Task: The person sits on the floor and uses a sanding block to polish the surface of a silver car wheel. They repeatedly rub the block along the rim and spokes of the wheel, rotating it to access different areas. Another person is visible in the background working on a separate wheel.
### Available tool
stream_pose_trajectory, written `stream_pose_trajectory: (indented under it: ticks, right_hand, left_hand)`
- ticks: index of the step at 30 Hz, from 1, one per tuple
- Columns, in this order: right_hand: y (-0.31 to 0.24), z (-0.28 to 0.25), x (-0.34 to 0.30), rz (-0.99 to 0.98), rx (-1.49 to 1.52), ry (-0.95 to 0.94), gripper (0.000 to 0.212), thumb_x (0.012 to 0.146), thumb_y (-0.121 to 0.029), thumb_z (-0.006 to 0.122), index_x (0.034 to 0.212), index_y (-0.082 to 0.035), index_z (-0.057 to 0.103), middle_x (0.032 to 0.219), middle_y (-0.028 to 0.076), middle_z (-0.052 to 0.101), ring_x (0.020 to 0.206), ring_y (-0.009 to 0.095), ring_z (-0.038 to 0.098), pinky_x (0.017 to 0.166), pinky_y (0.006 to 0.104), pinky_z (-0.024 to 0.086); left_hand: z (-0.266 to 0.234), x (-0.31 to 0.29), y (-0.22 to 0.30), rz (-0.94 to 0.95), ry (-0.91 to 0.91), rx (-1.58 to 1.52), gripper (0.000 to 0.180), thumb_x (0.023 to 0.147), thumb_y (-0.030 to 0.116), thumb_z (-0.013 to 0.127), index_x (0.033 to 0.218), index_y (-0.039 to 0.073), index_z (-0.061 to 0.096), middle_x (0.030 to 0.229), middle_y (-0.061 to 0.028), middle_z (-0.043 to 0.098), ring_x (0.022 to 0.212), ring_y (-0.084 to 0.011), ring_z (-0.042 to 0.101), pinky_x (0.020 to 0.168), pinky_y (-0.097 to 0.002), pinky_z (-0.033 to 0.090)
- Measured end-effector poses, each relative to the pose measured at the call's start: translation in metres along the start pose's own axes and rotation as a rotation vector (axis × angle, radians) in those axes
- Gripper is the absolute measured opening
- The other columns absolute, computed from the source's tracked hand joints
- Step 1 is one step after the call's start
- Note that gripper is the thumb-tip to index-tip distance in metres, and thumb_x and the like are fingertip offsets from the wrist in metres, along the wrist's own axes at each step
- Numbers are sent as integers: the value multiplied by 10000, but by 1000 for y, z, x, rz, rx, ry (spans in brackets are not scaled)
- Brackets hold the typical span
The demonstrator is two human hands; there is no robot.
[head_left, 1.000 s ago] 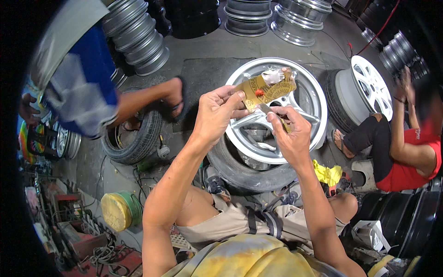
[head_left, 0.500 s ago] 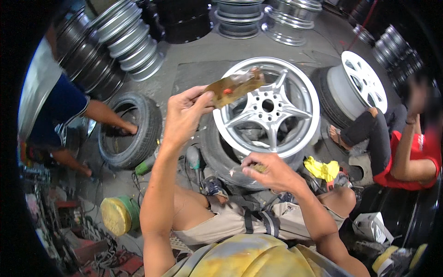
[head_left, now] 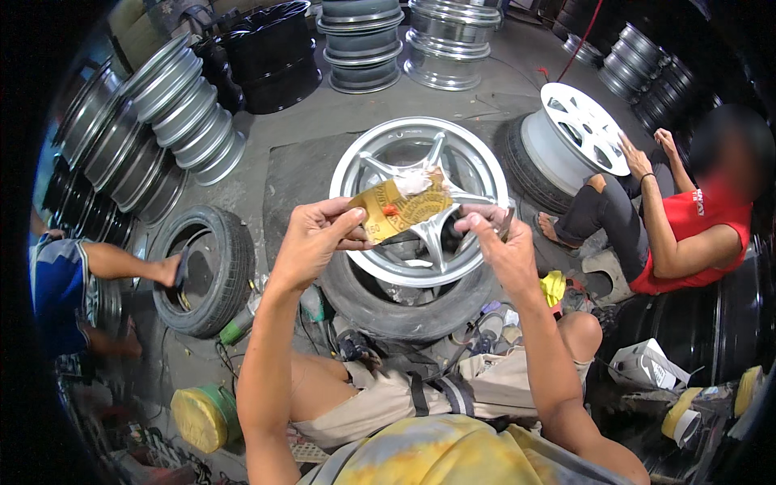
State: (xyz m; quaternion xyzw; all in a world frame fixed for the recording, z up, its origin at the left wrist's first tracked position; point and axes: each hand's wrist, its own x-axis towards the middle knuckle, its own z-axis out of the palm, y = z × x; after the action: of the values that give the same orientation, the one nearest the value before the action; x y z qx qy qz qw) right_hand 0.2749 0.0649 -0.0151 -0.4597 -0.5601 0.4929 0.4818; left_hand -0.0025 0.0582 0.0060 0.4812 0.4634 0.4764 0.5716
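Note:
My left hand (head_left: 314, 242) pinches the edge of a yellow-brown piece of sandpaper (head_left: 378, 226), its printed back facing up. On the sheet sit a white lump of paste (head_left: 414, 182) and a small orange-red dab (head_left: 390, 209). My right hand (head_left: 511, 246) is closed around a small, thin, flat piece (head_left: 508, 224) whose kind I cannot make out. Both hands are over a silver spoked wheel rim (head_left: 435, 249), which the sandpaper partly covers. Beneath the rim lies a black tire (head_left: 404, 317).
A person in a red top (head_left: 703, 242) sits at right by a white wheel (head_left: 586, 129) on a tire. At left, another person's foot rests on a loose tire (head_left: 202, 271). Stacked rims (head_left: 186, 113) line the back. A green power tool (head_left: 239, 322) and yellow-topped bucket (head_left: 198, 419) stand near my left leg.
My right hand has risen from low by the tire to the rim's right side. The sandpaper has come lower and tilted to show its printed back. My view has shifted.

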Motion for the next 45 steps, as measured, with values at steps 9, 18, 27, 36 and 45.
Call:
stream_pose_trajectory:
  ticks: [9,18,27,36,45]
  right_hand:
    - [-11,14,14,18,39,-31,236,913,-149,701,1071,24,674,954,49,705,881,90,622,834,256,492]
    - [25,32,21,-94,-28,132,201,876,-131,745,1015,-39,633,827,-31,617,546,-11,387,452,177,255]
    - [47,-61,33,-52,-295,-11,131,877,18,653,996,3,601,908,4,589,816,73,523,750,222,421]
    - [145,-272,45,9,-633,249,252,849,-21,634,1089,45,593,917,21,622,793,96,558,719,253,462]
    - [190,-310,40,-44,-888,344,590,801,-90,678,1376,-55,550,869,43,654,787,151,600,752,312,488]
  left_hand:
    - [4,1,-4,-20,4,53,324,955,126,625,1178,-110,627,910,-137,707,765,-185,713,714,-292,610]
    - [4,2,-11,67,-38,30,323,964,114,600,1209,-94,624,950,-171,713,831,-186,710,708,-300,616]
    - [-185,-1,0,159,328,752,501,842,35,566,1343,31,568,1075,-154,726,914,-200,703,809,-346,569]
    - [-463,-179,143,-582,1188,1679,395,809,154,567,1181,63,665,1204,-230,648,1150,-392,612,980,-471,494]
    - [-446,-100,248,-512,1051,1720,629,850,139,488,1475,122,421,1442,-195,483,1334,-339,474,1121,-424,389]
